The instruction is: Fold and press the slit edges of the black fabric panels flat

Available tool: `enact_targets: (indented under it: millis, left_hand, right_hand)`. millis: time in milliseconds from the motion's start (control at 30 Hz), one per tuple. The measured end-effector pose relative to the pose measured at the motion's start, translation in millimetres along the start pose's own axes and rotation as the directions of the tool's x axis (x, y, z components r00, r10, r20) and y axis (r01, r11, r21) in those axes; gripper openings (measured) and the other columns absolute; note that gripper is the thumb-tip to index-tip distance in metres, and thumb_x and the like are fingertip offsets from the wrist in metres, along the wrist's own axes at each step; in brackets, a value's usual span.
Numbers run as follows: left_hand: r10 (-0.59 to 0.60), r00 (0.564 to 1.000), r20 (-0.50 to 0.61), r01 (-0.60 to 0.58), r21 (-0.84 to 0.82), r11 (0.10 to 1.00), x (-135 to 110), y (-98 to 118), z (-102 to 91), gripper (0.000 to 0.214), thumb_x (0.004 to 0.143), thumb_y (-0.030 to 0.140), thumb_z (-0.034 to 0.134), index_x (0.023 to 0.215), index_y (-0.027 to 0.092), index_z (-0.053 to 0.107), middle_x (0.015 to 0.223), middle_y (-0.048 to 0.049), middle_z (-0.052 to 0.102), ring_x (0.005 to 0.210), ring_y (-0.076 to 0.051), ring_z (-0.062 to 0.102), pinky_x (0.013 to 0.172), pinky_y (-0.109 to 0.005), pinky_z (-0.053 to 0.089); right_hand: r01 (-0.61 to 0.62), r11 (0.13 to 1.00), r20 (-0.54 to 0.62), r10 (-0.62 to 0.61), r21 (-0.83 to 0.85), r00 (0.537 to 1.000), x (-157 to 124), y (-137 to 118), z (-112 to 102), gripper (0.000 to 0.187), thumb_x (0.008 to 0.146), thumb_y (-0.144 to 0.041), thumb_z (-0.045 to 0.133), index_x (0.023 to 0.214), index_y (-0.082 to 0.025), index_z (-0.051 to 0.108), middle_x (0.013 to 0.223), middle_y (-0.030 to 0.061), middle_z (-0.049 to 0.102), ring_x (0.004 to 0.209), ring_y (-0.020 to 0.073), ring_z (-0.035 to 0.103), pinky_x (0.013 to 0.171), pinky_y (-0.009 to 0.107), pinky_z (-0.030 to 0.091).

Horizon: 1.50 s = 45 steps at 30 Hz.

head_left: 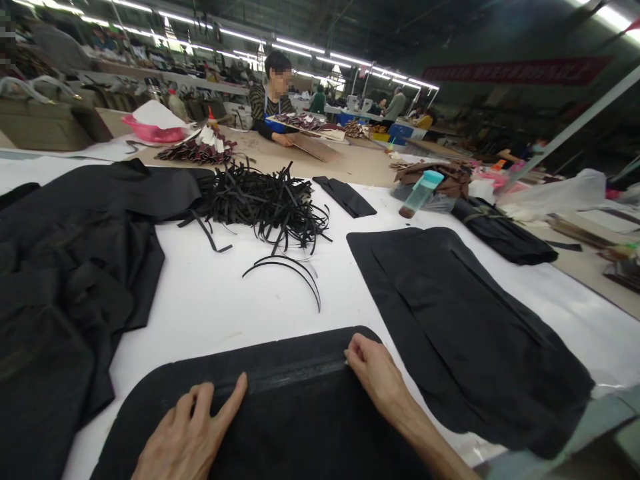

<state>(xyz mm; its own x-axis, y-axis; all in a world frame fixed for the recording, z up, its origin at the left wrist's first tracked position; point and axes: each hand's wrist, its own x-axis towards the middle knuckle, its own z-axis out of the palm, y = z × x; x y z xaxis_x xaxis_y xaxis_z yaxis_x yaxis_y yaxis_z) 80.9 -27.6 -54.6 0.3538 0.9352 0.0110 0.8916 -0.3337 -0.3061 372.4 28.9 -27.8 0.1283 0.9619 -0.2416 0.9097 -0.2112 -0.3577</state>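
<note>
A black fabric panel [300,427] with rounded corners lies flat in front of me. Across it, near its far edge, runs a straight band with a glossy streak [295,378]. My left hand [183,433] rests on the panel at the band's left end, thumb and fingers apart, holding nothing. At the band's right end, close to the panel's far right corner, my right hand [377,373] has its fingers curled and pressed together against the cloth. What sits between those fingertips is hidden.
Black cloth [65,287] is heaped at left. More black panels [465,320] lie at right. Beyond are a pile of black strips [265,200], loose curved strips [300,267], a folded black piece [345,197] and a teal-capped bottle [421,193]. A person [273,100] works across the table.
</note>
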Motion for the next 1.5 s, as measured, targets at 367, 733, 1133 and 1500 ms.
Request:
enact_targets:
  millis: [367,733,1133,1500]
  left_hand:
    - [0.012,0.990,0.143,-0.053,0.285,0.957,16.7,16.7,-21.7,0.083,0.075,-0.003,0.037,0.137,0.046,0.010,0.084,-0.0098,0.058,0.065,-0.023,0.058,0.056,-0.032,0.043]
    - [0.004,0.993,0.114,-0.039,0.311,0.950,18.6,20.1,-30.4,0.081,0.076,-0.004,0.040,0.135,0.048,0.018,0.083,-0.0109,0.060,0.067,-0.027,0.060,0.055,-0.033,0.044]
    - [0.019,0.998,-0.057,-0.021,-0.027,0.999,-7.0,-18.4,-8.2,0.051,0.070,-0.007,0.040,0.113,0.010,0.060,0.111,-0.0157,0.061,0.099,-0.027,0.057,0.088,-0.041,0.048]
    - [0.181,0.983,-0.003,-0.175,-0.279,0.944,32.8,23.7,-25.5,0.060,0.069,-0.007,0.035,0.122,0.015,0.052,0.121,-0.0092,0.058,0.108,-0.022,0.054,0.094,-0.036,0.045]
  right_hand:
    - [0.009,0.952,-0.074,-0.033,-0.306,0.997,-3.0,3.4,4.8,0.016,0.089,-0.015,0.054,0.079,-0.021,0.044,0.064,-0.0002,0.053,0.060,0.0204,0.054,0.051,0.027,0.025]
    - [0.647,0.665,-0.133,-0.728,-0.372,0.672,-36.1,-55.0,56.7,0.050,0.072,0.004,0.049,0.117,-0.017,0.053,0.111,0.0089,0.054,0.099,0.0278,0.049,0.085,0.039,0.043]
    - [0.566,0.691,-0.155,-0.685,-0.450,0.712,-38.7,-47.5,57.1,0.049,0.066,0.006,0.054,0.112,-0.008,0.061,0.100,0.0135,0.057,0.092,0.0289,0.050,0.083,0.041,0.048]
    - [0.444,0.590,-0.036,-0.627,-0.675,0.778,-49.9,-73.0,63.9,0.059,0.071,-0.009,0.063,0.127,-0.021,0.052,0.101,0.0181,0.059,0.092,0.0363,0.055,0.079,0.051,0.046]
